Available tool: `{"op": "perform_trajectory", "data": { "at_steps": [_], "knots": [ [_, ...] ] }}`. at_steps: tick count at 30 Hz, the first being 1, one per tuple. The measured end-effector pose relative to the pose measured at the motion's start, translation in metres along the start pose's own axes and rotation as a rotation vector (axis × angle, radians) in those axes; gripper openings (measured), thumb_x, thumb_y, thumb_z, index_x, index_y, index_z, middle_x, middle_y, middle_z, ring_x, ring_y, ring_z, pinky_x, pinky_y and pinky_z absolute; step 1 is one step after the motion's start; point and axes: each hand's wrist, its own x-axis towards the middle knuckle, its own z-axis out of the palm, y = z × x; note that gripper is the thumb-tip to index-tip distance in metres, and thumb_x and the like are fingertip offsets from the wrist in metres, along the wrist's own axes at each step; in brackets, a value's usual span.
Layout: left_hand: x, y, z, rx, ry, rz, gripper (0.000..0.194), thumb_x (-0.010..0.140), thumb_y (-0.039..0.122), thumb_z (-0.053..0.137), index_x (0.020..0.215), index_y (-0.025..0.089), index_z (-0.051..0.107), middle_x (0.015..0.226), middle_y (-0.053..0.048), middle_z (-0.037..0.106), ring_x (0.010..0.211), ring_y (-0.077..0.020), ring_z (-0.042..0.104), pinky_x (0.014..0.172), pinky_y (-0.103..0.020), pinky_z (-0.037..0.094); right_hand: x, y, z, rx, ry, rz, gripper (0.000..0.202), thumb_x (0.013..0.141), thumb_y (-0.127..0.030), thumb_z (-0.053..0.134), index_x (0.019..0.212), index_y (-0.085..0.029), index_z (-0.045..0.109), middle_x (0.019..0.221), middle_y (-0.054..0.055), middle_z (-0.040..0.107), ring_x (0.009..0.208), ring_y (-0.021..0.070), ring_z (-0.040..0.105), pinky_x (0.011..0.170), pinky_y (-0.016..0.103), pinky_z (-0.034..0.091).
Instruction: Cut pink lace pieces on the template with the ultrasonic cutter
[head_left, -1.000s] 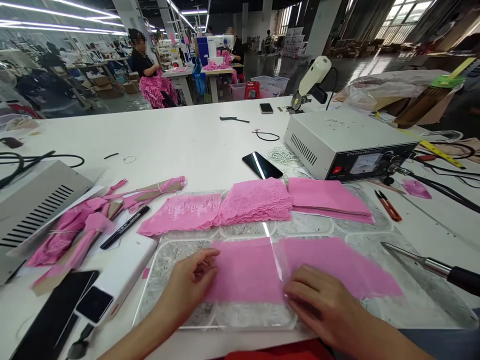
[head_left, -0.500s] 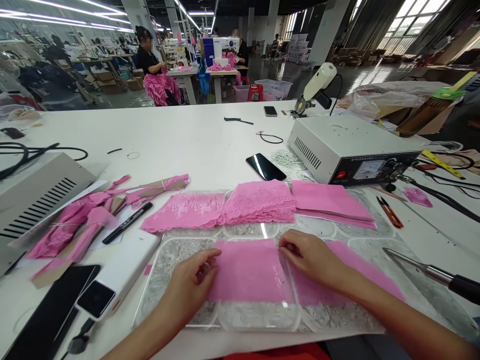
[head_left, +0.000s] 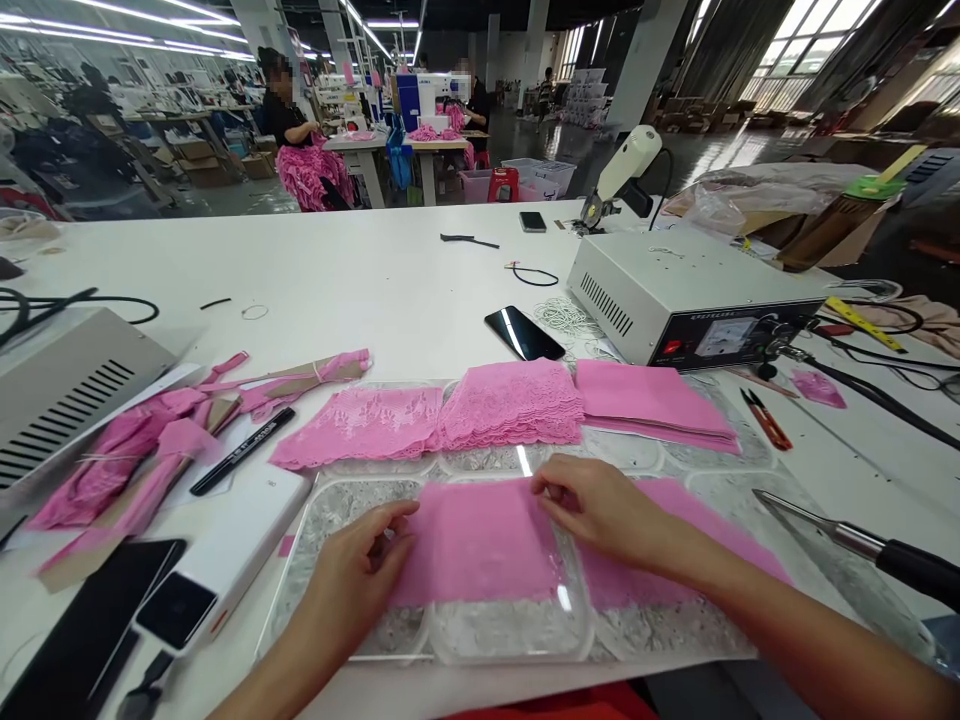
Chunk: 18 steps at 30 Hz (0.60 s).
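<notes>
A thin pink fabric piece (head_left: 487, 540) lies flat over a clear raised-edged template sheet (head_left: 510, 635) in front of me. My left hand (head_left: 367, 560) pinches its upper left edge between thumb and forefinger. At its upper right corner, my right hand (head_left: 585, 505) has fingers closed on the edge. Partly under my right forearm lies another pink fabric piece (head_left: 720, 530). Behind the hands are a pink lace piece (head_left: 367, 425), a stack of scalloped pink lace (head_left: 514, 405) and a stack of plain pink fabric (head_left: 652, 400).
A pointed metal tool with a black handle (head_left: 847, 535) lies at the right, near a grey metal power box (head_left: 697, 290) and red-handled tweezers (head_left: 766, 420). To the left are a marker (head_left: 244, 450), a white power bank (head_left: 240, 550) and bundled pink straps (head_left: 150, 450).
Both hands have drawn the pink fabric piece slightly left across the clear template. The camera view has shifted a little. The stacks behind stay where they were.
</notes>
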Motion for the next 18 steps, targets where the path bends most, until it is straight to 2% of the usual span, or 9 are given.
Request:
{"op": "perform_trajectory", "data": {
  "at_steps": [4, 7, 10, 13, 18],
  "knots": [
    [0.002, 0.002, 0.000, 0.007, -0.021, -0.038, 0.029, 0.082, 0.035, 0.053, 0.099, 0.024, 0.073, 0.078, 0.001, 0.074, 0.051, -0.0125, 0.061, 0.052, -0.023, 0.052, -0.035, 0.000, 0.007, 0.010, -0.100, -0.101, 0.011, 0.081, -0.010, 0.055, 0.080, -0.020, 0.058, 0.080, 0.001, 0.061, 0.068, 0.0136, 0.054, 0.061, 0.025, 0.039],
    [0.003, 0.002, 0.000, 0.025, -0.030, -0.043, 0.028, 0.082, 0.036, 0.053, 0.099, 0.024, 0.073, 0.075, 0.002, 0.073, 0.050, -0.0124, 0.059, 0.049, -0.022, 0.049, -0.052, 0.002, 0.022, -0.071, -0.070, -0.152, 0.010, 0.082, -0.010, 0.055, 0.082, -0.020, 0.056, 0.082, 0.002, 0.062, 0.070, 0.0156, 0.055, 0.062, 0.027, 0.040],
    [0.005, 0.002, -0.001, 0.036, -0.029, -0.038, 0.029, 0.083, 0.037, 0.054, 0.100, 0.023, 0.072, 0.071, 0.002, 0.071, 0.048, -0.0120, 0.056, 0.045, -0.021, 0.045, -0.057, 0.005, 0.033, -0.151, 0.013, -0.230, 0.014, 0.085, -0.008, 0.050, 0.079, -0.020, 0.054, 0.079, 0.002, 0.061, 0.067, 0.0161, 0.055, 0.059, 0.028, 0.038],
    [0.005, 0.002, -0.003, 0.044, -0.031, -0.024, 0.027, 0.083, 0.036, 0.054, 0.099, 0.024, 0.072, 0.070, 0.003, 0.070, 0.046, -0.0113, 0.054, 0.043, -0.020, 0.043, -0.056, 0.006, 0.034, -0.172, 0.064, -0.268, 0.017, 0.088, -0.007, 0.047, 0.079, -0.020, 0.054, 0.077, 0.002, 0.061, 0.066, 0.0159, 0.055, 0.058, 0.029, 0.038],
    [0.003, 0.002, -0.002, 0.059, -0.015, 0.006, 0.028, 0.085, 0.033, 0.052, 0.102, 0.023, 0.072, 0.074, 0.001, 0.071, 0.048, -0.0112, 0.056, 0.045, -0.020, 0.046, -0.057, 0.003, 0.030, -0.216, 0.024, -0.314, 0.017, 0.091, -0.009, 0.048, 0.081, -0.020, 0.054, 0.080, 0.003, 0.061, 0.068, 0.0168, 0.056, 0.059, 0.029, 0.037]
  ]
}}
